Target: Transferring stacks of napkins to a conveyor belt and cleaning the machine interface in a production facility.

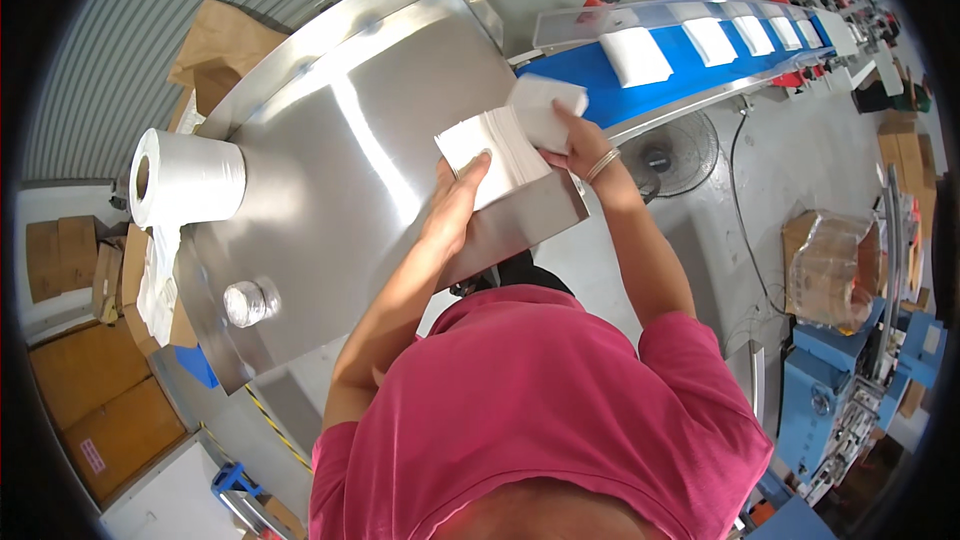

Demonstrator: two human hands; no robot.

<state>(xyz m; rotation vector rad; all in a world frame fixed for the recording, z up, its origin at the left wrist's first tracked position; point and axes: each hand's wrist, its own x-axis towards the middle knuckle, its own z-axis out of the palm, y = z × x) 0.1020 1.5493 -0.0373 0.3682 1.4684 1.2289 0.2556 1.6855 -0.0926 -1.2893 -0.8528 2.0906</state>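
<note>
My left hand [455,202] is closed on a thick stack of white sheets [500,145], thumb on top and fingers along its near side. The stack's layered edge faces right, and it stands at the near right corner of a steel table [320,210]. Just right of it, my right hand [585,145] pinches a thinner white sheet bundle [547,108] by its right side, held tilted beside the stack. Whether these sheets are paper or cloth is hard to make out. Bracelets circle my right wrist.
A blue conveyor belt [655,98] with clear side guards runs off to the right, carrying several white packs [635,56] in a row. On the table's left lie a large white roll [195,178] and a small clear tape roll [245,304]. A floor fan [690,152] stands below the conveyor.
</note>
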